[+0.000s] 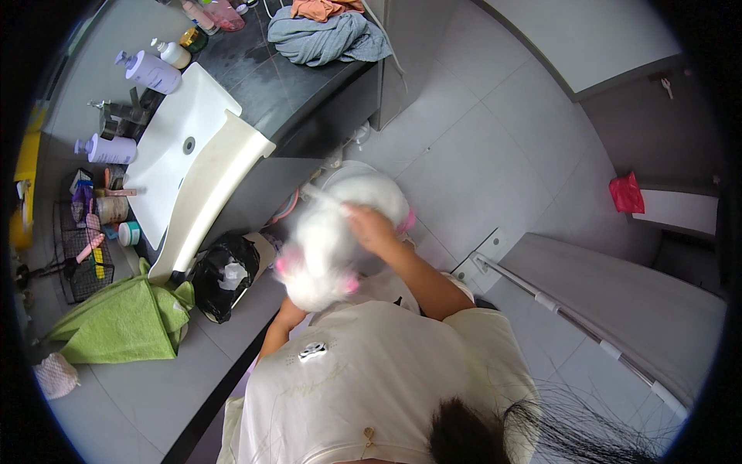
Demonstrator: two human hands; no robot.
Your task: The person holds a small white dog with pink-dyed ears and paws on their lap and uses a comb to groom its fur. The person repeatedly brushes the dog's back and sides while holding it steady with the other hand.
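Observation:
A white fluffy animal or plush toy (324, 238) with bright pink patches lies before my chest; I cannot tell which it is. My right hand (371, 229) is closed on a pale, narrow comb or brush (324, 198), held against the white fur near its middle. Blur hides the tool's exact kind. My left forearm reaches up to the near end of the white fluffy thing, beside a pink patch. The left hand itself is hidden behind the fur, so its grip does not show. A white round rim (348, 166) shows behind the far side of the fluffy thing.
A white sink (200, 95) with pump bottles (152, 72) stands at left. Below it are a black-lined bin (223, 278) and a green towel (133, 319). Grey cloth (324, 37) lies on the dark counter (255, 81). A metal rail (556, 307) runs at right.

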